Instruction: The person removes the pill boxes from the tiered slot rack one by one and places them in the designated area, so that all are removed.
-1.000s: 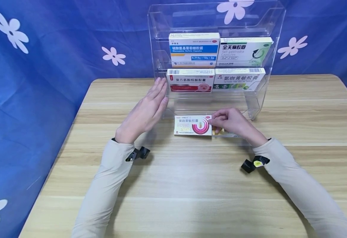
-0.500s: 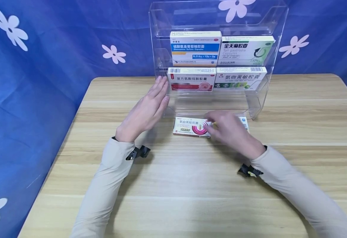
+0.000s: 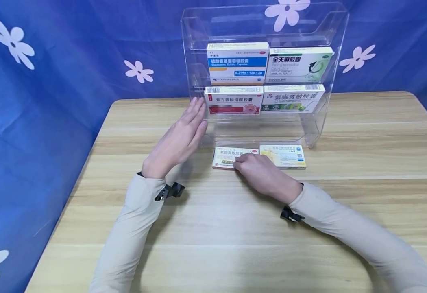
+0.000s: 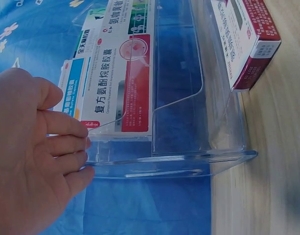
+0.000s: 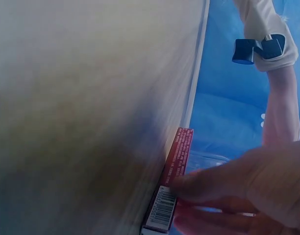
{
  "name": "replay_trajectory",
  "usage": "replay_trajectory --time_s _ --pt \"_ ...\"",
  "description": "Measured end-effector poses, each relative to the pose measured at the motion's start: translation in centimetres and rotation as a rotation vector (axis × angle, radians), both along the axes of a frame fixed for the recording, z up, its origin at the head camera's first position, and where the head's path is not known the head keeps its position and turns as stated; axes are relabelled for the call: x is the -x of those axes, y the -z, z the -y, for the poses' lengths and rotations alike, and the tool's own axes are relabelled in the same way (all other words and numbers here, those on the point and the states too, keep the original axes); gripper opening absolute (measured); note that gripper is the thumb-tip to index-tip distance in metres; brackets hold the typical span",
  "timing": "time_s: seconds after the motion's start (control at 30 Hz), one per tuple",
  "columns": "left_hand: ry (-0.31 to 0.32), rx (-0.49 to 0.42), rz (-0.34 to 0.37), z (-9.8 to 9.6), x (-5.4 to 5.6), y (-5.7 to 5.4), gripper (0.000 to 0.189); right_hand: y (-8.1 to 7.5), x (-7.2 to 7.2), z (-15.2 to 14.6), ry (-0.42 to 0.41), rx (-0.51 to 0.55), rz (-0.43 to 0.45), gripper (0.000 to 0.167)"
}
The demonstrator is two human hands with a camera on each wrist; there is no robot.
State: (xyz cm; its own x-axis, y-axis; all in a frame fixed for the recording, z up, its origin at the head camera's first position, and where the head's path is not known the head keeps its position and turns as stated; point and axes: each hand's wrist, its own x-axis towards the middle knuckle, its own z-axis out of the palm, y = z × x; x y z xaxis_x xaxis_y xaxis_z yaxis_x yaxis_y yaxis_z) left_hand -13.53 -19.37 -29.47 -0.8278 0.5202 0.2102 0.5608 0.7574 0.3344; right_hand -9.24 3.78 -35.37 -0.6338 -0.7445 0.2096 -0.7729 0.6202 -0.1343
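Observation:
In the head view, my right hand [image 3: 261, 175] bends over the right part of a white and pink medicine box [image 3: 225, 156] lying on the table. My thumb sits against the barcode side of this box [image 5: 169, 171] in the right wrist view, with the other fingers on its far face, gripping it. Beside it on the right lies a white and yellow medicine box [image 3: 284, 157]. My left hand [image 3: 178, 140] is stretched out, its fingertips at the left side of a clear acrylic rack [image 3: 311, 132]; the left wrist view shows the fingers slightly bent and holding nothing.
The rack's middle tier bears a blue and white box [image 3: 237, 65] and a green and white box [image 3: 297, 65]. Below them stand a red and white box [image 3: 233, 100] and another white box [image 3: 292, 99]. Behind hangs a blue flowered curtain [image 3: 155, 40].
My right hand has moved left from between the two lying boxes onto the pink one, uncovering the yellow one. The pink box, tilted up earlier, lies lower. My left hand has stayed put.

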Motion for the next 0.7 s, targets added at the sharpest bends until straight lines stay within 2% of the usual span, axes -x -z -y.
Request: replay_trajectory --time_s 0.2,0.4,0.57,0.7 --pt "-0.003 0.001 0.003 0.1 -0.2 0.1 0.057 0.0 0.1 0.0 0.033 -0.033 0.014 0.020" --pt "0.001 -0.005 -0.005 0.0 0.0 0.0 0.057 -0.1 0.4 -0.3 0.043 -0.001 0.012 0.021" --pt "0.003 -0.009 -0.006 0.0 0.0 0.0 0.057 -0.7 0.8 -1.2 0.057 0.104 0.034 0.018" --pt "0.001 -0.010 -0.011 0.0 0.0 0.1 0.057 -2.7 1.8 -3.3 0.133 0.237 0.015 0.013"
